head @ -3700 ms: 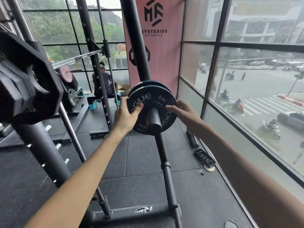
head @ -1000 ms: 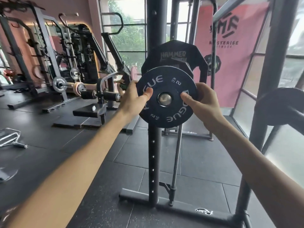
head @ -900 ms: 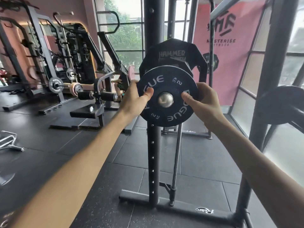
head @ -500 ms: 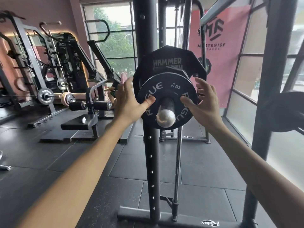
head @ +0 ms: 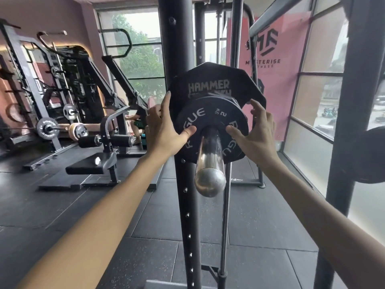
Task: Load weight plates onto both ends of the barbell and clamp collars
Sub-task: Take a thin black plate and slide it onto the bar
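The big plate (head: pixel 210 86) sat furthest in on the sleeve (head: pixel 210 159). The small plate (head: pixel 208 115) hung just outboard of it. The sleeve's long axis ran from the plates straight toward me. My left hand (head: pixel 164 130) and right hand (head: pixel 256 132) flanked the bore, equally near, fingers spread, thumbs pressing the small plate's face. No collar was visible; the bare sleeve end would likely take it.

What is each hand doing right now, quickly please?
Left hand: open, thumb pressing the small plate.
Right hand: open, thumb pressing the same plate.

A pink banner (head: pixel 289 105) hangs beside the window (head: pixel 318 97).
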